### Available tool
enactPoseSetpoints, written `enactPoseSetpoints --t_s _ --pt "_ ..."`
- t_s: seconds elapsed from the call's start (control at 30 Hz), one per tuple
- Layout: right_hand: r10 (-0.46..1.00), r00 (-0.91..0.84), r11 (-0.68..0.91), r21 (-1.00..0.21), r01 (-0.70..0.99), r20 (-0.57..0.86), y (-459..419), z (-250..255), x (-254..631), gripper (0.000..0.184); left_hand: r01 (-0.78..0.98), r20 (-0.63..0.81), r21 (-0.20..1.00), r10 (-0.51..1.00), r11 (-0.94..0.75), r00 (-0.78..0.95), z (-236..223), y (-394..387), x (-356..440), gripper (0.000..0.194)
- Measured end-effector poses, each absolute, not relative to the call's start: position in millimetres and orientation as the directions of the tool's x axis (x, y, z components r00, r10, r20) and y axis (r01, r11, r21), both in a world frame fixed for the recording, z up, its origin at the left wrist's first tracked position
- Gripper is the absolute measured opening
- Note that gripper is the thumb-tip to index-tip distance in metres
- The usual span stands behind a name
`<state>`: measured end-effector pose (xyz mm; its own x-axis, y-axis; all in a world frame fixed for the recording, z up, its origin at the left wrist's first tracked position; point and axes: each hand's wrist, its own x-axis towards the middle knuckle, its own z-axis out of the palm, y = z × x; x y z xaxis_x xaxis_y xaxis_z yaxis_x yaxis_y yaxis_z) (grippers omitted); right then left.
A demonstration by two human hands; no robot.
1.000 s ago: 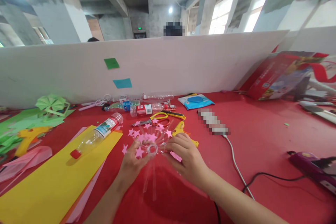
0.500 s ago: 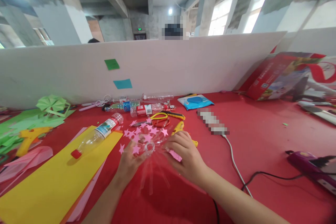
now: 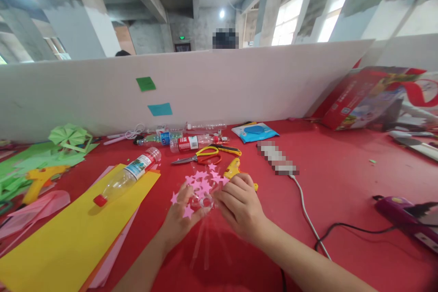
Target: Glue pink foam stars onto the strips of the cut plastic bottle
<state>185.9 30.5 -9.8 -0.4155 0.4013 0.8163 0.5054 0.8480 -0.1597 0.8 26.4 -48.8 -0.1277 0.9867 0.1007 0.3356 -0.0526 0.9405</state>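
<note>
Between my hands is a clear plastic bottle top [image 3: 205, 202], cut into thin strips that fan out from its round neck. Pink paper stars [image 3: 204, 186] sit on many of the far strips, while the near strips hang bare over the red table. My left hand [image 3: 181, 216] grips the piece on its left side, thumb close to the neck. At the right, the closed fingers of my right hand [image 3: 242, 203] pinch at the strips; their tips are partly hidden. Just beyond lie scissors [image 3: 196, 157] with yellow and red handles and a yellow glue gun [image 3: 233, 168].
On yellow paper [image 3: 68, 237] at the left lies an empty bottle [image 3: 125, 178]. More bottles [image 3: 188, 143], a box cutter [image 3: 228, 149] and a wipes pack [image 3: 256, 132] line the white partition [image 3: 239, 82]. A purple power strip [image 3: 407, 223] and cables are at the right.
The starred bottle top shifts slightly left, then back right and a little nearer me, with my left hand following. The scissors' blades come into fuller view. Pink under my right hand no longer shows.
</note>
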Motion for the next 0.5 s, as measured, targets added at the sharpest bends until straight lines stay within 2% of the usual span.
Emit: enactPoseSetpoints --t_s 0.17,0.33,0.43,0.5 --pt "0.470 -0.381 0.825 -0.242 0.511 0.797 30 -4 185 0.017 0.328 0.110 0.943 0.984 -0.060 -0.137 -48 29 -4 0.034" --pt "0.485 -0.370 0.830 -0.284 0.479 0.793 29 -1 187 0.012 0.281 0.128 0.956 0.982 -0.084 -0.141 -42 30 -4 0.040" --pt "0.508 -0.354 0.825 -0.327 0.460 0.785 28 -2 187 0.013 0.332 0.160 0.937 0.979 -0.109 -0.129 -42 30 -9 0.039" --pt "0.532 -0.347 0.816 -0.357 0.455 0.773 27 -2 186 0.015 0.398 0.193 0.908 0.974 -0.133 -0.115 -47 30 -14 0.031"
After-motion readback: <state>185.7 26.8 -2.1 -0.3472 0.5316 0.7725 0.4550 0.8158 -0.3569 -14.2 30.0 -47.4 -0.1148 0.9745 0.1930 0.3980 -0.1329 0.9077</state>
